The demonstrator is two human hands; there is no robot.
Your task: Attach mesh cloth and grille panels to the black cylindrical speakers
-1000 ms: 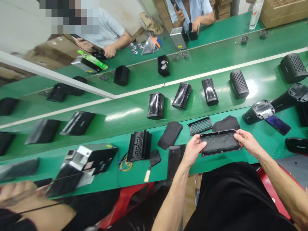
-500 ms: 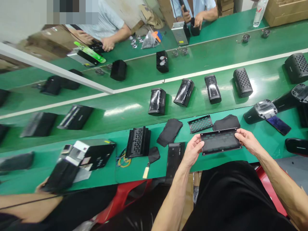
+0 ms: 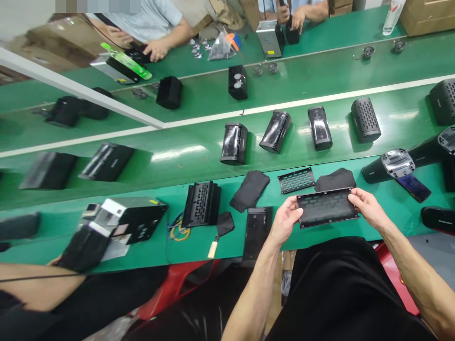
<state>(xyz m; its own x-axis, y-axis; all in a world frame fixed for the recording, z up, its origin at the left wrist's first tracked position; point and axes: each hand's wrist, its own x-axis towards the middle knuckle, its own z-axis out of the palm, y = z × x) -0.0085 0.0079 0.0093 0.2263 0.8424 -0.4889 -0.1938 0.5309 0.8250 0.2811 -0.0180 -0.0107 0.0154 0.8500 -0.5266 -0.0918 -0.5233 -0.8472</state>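
A black perforated speaker grille (image 3: 329, 208) is held level above the green table edge, its hollow side up with dark mesh cloth across the slots. My left hand (image 3: 286, 220) pinches its left end between thumb and fingers. At the opposite end my right hand (image 3: 366, 204) grips the corner, thumb on top. Just behind lie another slotted grille (image 3: 296, 180) and a stack of black cloth pieces (image 3: 336, 179). Left of my left hand are a black panel (image 3: 256, 232), a pile of black cloth (image 3: 250, 190) and a stack of grilles (image 3: 202, 203).
Several black speakers (image 3: 275, 131) stand along the green conveyor (image 3: 177, 163). A phone (image 3: 414, 187) lies by upright speaker housings (image 3: 389, 165) on the right. A silver-black box (image 3: 137, 220) stands left, near a neighbour's arm (image 3: 42, 284). Two people work across the line.
My head view has shifted slightly, so the left side of the scene sits higher. Both hands keep the grille in nearly the same place.
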